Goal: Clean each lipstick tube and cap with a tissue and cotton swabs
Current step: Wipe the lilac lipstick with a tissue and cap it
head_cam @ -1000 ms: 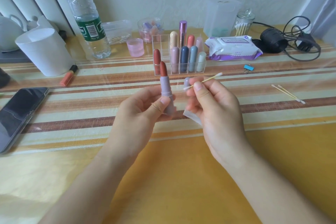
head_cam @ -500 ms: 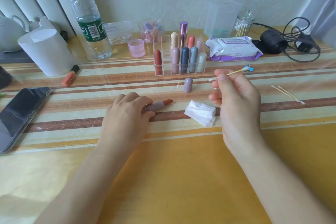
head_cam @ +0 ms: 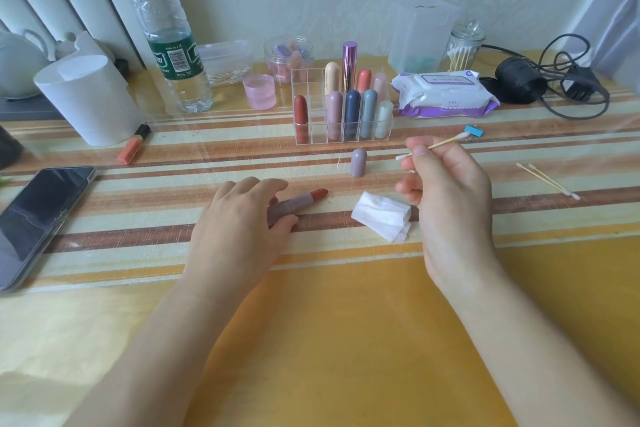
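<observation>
Our left hand (head_cam: 242,218) rests on the tabletop (head_cam: 346,340), fingers curled round the mauve plastic lipstick tube (head_cam: 294,204). It lies flat, so its bared red tip could smear the cloth or the folded white tissue (head_cam: 382,217). Our right hand (head_cam: 446,191) pinches a thin cotton swab (head_cam: 433,146). The clear water bottle's green label (head_cam: 175,57) is unreadable.

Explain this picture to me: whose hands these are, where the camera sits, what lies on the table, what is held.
No machine here: a person works with bare hands, and the one picture comes from a camera worn on the head, looking down. The left hand holds the base of an open lipstick lying on the table. The right hand pinches a cotton swab. Between them lie a folded tissue and, further back, the upright lilac cap. Behind stands a clear organiser of lipsticks; two spare swabs lie to the right.
</observation>
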